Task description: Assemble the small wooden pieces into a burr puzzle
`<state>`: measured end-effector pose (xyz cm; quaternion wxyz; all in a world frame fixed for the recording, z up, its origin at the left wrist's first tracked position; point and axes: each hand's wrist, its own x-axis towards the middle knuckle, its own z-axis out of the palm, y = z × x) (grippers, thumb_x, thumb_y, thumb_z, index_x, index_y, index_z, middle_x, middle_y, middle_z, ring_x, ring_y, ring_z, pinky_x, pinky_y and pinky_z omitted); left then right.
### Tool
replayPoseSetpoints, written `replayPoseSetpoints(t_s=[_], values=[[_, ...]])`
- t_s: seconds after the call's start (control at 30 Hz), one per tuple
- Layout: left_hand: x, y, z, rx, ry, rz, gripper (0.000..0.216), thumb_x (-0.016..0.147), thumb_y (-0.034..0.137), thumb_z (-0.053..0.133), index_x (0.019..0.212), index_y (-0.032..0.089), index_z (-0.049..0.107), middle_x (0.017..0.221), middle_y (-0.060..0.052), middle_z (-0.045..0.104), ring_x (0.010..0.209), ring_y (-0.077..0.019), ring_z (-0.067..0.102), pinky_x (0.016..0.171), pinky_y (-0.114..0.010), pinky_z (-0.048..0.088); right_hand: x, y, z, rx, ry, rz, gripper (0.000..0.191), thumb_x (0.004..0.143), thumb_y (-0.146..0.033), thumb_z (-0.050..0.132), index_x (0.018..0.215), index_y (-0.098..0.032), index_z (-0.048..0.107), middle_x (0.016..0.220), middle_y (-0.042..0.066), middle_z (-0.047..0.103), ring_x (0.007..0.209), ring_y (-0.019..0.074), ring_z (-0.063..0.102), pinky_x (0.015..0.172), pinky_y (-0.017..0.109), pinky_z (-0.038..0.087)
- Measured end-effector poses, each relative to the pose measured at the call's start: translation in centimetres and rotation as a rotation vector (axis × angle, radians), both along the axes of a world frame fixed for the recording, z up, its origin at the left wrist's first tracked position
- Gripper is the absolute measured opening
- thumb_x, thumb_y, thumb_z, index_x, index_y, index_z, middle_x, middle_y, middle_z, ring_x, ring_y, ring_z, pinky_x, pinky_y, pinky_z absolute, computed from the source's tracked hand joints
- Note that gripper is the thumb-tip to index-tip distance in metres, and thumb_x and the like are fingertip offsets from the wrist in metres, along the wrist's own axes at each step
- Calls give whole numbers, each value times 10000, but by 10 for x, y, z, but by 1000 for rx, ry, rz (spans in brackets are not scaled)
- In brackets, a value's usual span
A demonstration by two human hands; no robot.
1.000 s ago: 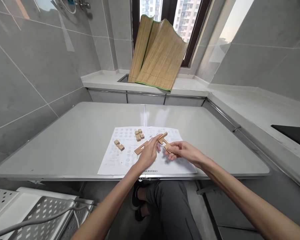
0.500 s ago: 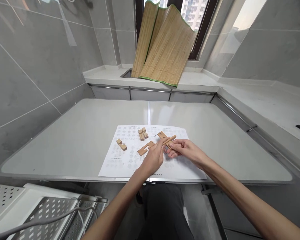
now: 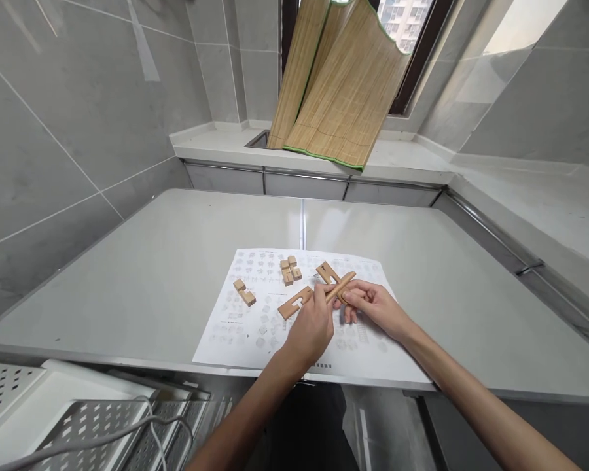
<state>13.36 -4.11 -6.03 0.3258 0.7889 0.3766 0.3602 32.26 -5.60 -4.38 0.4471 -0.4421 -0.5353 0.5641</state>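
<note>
My left hand and my right hand meet over a printed instruction sheet on the grey table. Both pinch a slim wooden bar held between them, just above the sheet. A notched wooden piece sits crossed under the bar, and which fingers grip it I cannot tell. A long slotted wooden piece lies flat beside my left hand. A small cluster of wooden blocks and a separate stepped block rest further left on the sheet.
A rolled bamboo mat leans against the window on the back ledge. A perforated metal rack with a cable sits below the table's near left edge. A counter runs along the right.
The camera has tilted down and the view shifted. My hands have turned the wooden bar so it crosses the notched piece; the loose pieces on the sheet have not moved.
</note>
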Motion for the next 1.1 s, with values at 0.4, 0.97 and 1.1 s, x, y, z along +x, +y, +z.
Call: replayPoseSetpoints(t_s=[0.4, 0.97, 1.1], values=[[-4, -2, 11, 276, 79, 7, 194, 1067, 160, 435, 1234, 204, 524, 1202, -102, 683, 1089, -245, 678, 909, -382, 563, 8, 1, -11, 19, 65, -4, 285, 960, -466, 740, 1051, -196, 732, 880, 44, 769, 587, 126, 665, 551, 252, 510], [-61, 3, 26, 305, 516, 320, 343, 1040, 487, 520, 914, 176, 591, 934, -112, 624, 913, -312, 570, 794, -435, 466, 16, 5, -6, 15, 221, -83, 363, 879, -500, 812, 1026, -182, 718, 988, 84, 786, 569, 113, 625, 532, 264, 504], [-59, 2, 34, 170, 474, 288, 350, 1011, 520, 572, 891, 190, 585, 873, -93, 661, 834, -294, 603, 718, -383, 430, 18, 7, -6, 19, 253, -93, 372, 866, -504, 822, 1012, -178, 717, 998, 80, 782, 569, 101, 610, 537, 258, 493]])
